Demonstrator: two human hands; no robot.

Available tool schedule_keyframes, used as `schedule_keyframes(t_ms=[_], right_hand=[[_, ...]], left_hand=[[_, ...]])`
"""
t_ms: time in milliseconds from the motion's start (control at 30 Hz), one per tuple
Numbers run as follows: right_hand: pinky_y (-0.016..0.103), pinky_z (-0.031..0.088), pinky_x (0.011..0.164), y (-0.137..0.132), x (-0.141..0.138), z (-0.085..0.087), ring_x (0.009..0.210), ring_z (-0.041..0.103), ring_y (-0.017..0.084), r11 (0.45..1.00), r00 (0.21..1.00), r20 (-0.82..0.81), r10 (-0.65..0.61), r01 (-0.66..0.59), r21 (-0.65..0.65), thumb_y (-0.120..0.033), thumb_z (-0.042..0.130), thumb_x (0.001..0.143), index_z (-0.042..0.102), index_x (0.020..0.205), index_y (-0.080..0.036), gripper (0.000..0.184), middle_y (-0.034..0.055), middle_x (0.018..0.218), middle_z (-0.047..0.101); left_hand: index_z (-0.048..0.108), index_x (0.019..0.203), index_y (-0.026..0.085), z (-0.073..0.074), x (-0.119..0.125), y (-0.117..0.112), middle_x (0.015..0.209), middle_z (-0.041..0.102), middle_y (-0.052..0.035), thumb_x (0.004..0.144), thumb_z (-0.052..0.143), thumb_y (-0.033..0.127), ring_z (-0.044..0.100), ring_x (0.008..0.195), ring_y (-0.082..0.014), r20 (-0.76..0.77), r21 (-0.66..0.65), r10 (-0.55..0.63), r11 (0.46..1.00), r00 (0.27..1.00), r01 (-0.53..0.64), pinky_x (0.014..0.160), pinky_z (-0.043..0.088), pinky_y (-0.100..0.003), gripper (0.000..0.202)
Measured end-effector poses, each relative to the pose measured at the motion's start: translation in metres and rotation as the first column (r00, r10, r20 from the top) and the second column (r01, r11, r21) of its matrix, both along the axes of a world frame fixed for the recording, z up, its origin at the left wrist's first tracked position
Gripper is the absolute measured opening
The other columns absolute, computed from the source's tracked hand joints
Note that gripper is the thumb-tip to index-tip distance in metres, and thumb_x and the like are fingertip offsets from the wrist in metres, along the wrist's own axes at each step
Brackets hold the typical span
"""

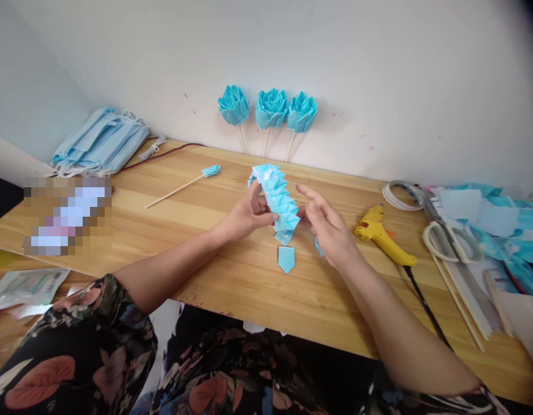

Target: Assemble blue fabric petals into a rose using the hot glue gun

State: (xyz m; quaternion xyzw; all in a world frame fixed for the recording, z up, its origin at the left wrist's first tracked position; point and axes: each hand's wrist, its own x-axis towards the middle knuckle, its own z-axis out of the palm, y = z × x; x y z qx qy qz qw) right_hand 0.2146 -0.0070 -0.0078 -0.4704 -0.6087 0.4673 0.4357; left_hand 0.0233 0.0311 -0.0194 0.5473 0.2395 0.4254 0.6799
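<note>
My left hand point(247, 216) grips a curved strip of overlapping folded blue petals point(280, 199), made of mask-like fabric, between thumb and fingers above the table. Just right of the strip is my right hand point(327, 227), its index finger stretched out and the others partly curled; I see nothing held in it. Below the strip lies a single pointed blue petal point(286, 259). Another blue piece point(319, 246) shows partly from behind my right hand. A wooden stick with a small blue bud point(211, 170) lies to the left.
Three blue fabric roses point(271, 109) on sticks lean against the wall. A yellow glue gun point(385, 233), white scissors point(452, 242), a white tape roll point(402, 196) and blue scraps point(517, 230) are at right. Stacked face masks point(102, 141) and a pixelated object point(67, 216) are at left.
</note>
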Motion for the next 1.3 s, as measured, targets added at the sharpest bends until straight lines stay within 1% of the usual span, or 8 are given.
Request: schedule_keyframes(t_ms=[133,267,600,733,833,1000,1133,1300], right_hand=[[0.045,0.056,0.085,-0.002,-0.006,0.0,0.09,0.068,0.024,0.998,0.998,-0.031,0.047,-0.049,-0.041,-0.039,0.069,0.083,0.041,0.145,-0.03,0.069,0.0041,0.098,0.071],[0.046,0.054,0.089,-0.003,-0.011,0.001,0.089,0.067,0.023,1.0,0.999,0.044,0.011,-0.01,-0.003,-0.028,0.068,0.079,0.046,0.141,-0.026,0.065,0.0039,0.095,0.072],[0.045,0.053,0.092,0.003,0.004,0.004,0.097,0.069,0.023,0.992,0.994,-0.101,0.043,-0.055,-0.113,-0.043,0.069,0.083,0.058,0.132,-0.025,0.054,0.0053,0.102,0.074],[0.04,0.054,0.088,0.003,0.002,0.002,0.094,0.068,0.022,0.995,0.995,-0.1,0.017,-0.026,-0.092,-0.039,0.073,0.078,0.067,0.12,-0.022,0.046,0.0051,0.103,0.074],[0.037,0.053,0.083,0.002,0.002,0.004,0.088,0.066,0.02,0.997,0.998,-0.054,0.016,-0.021,-0.079,-0.036,0.071,0.079,0.071,0.111,-0.022,0.036,0.0035,0.095,0.074],[0.034,0.051,0.08,-0.001,0.002,0.008,0.082,0.064,0.018,0.99,0.998,-0.039,0.049,-0.054,-0.129,-0.033,0.069,0.079,0.071,0.113,-0.021,0.036,0.0026,0.09,0.072],[0.034,0.049,0.083,-0.002,0.0,0.008,0.086,0.064,0.019,0.984,0.997,-0.041,0.065,-0.071,-0.164,-0.034,0.07,0.078,0.07,0.116,-0.021,0.04,0.0032,0.095,0.072],[0.036,0.049,0.085,-0.001,0.0,0.005,0.088,0.065,0.02,0.971,0.993,-0.031,0.111,-0.115,-0.209,-0.037,0.072,0.078,0.069,0.12,-0.023,0.044,0.0038,0.097,0.074]], left_hand=[[0.034,0.14,0.023,-0.001,0.002,-0.002,0.095,0.068,-0.0061,0.069,0.083,0.027,0.069,0.086,-0.0204,0.006,-0.014,-0.018,1.0,1.0,0.018,0.074,0.054,-0.032,0.086],[0.033,0.141,0.026,-0.004,0.004,-0.004,0.096,0.067,-0.0055,0.071,0.081,0.026,0.069,0.089,-0.0204,-0.011,0.013,-0.047,0.999,0.999,0.048,0.079,0.055,-0.033,0.085],[0.033,0.139,0.025,-0.006,0.003,0.001,0.099,0.068,-0.007,0.07,0.082,0.028,0.068,0.086,-0.0201,-0.003,0.026,-0.02,0.999,1.0,0.02,0.075,0.054,-0.032,0.086],[0.043,0.136,0.021,-0.003,-0.002,0.003,0.114,0.066,-0.0117,0.075,0.077,0.028,0.065,0.104,-0.0246,-0.004,0.072,-0.043,0.996,0.999,0.043,0.087,0.051,-0.036,0.07],[0.058,0.124,0.018,0.0,-0.007,0.008,0.123,0.064,-0.011,0.082,0.068,0.033,0.057,0.119,-0.0274,0.01,0.075,0.052,0.996,0.999,-0.053,0.099,0.046,-0.039,0.046],[0.067,0.107,0.014,0.006,-0.011,0.018,0.119,0.067,-0.0119,0.089,0.056,0.04,0.06,0.116,-0.027,0.17,-0.184,0.248,0.959,0.954,-0.216,0.102,0.044,-0.04,0.033],[0.065,0.101,0.013,0.011,-0.015,0.023,0.113,0.07,-0.013,0.096,0.04,0.041,0.067,0.101,-0.0252,0.272,-0.413,0.25,0.902,0.929,-0.122,0.092,0.05,-0.039,0.038],[0.061,0.112,0.018,0.011,-0.021,0.026,0.112,0.07,-0.0092,0.099,0.034,0.037,0.069,0.093,-0.0233,0.377,-0.444,0.26,0.893,0.889,-0.072,0.089,0.051,-0.04,0.035]])
